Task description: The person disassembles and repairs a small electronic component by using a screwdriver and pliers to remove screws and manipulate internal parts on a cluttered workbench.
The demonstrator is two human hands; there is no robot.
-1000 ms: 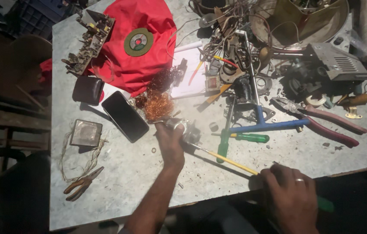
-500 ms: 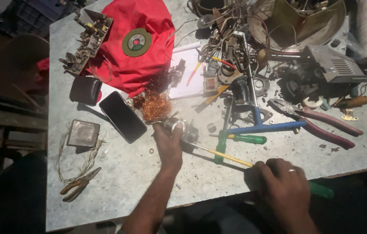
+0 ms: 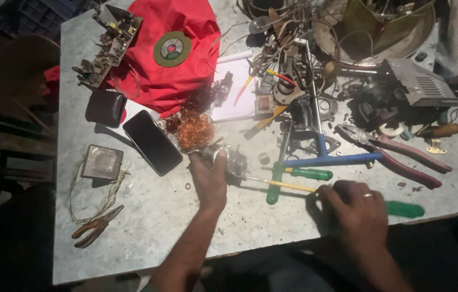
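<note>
My left hand (image 3: pixel 208 179) rests on the grey table (image 3: pixel 148 227) and pinches a small metal motor part (image 3: pixel 224 158) between thumb and fingers. My right hand (image 3: pixel 354 212) is closed around a screwdriver with a green handle (image 3: pixel 405 209); its long yellow shaft (image 3: pixel 277 184) reaches left to the metal part. A clump of copper wire (image 3: pixel 194 130) lies just above my left hand.
A black phone (image 3: pixel 152 142), a red cloth (image 3: pixel 172 54) with a green disc, a circuit board (image 3: pixel 107 46), a small metal box (image 3: pixel 101 162), orange pliers (image 3: pixel 96 227), red-handled pliers (image 3: pixel 402 157), green screwdrivers (image 3: pixel 299 174), a blue-handled tool (image 3: pixel 332 159) and tangled scrap lie around.
The view shifted slightly. My right hand has slid a little left along the table edge with the screwdriver; my left hand stays on the metal part.
</note>
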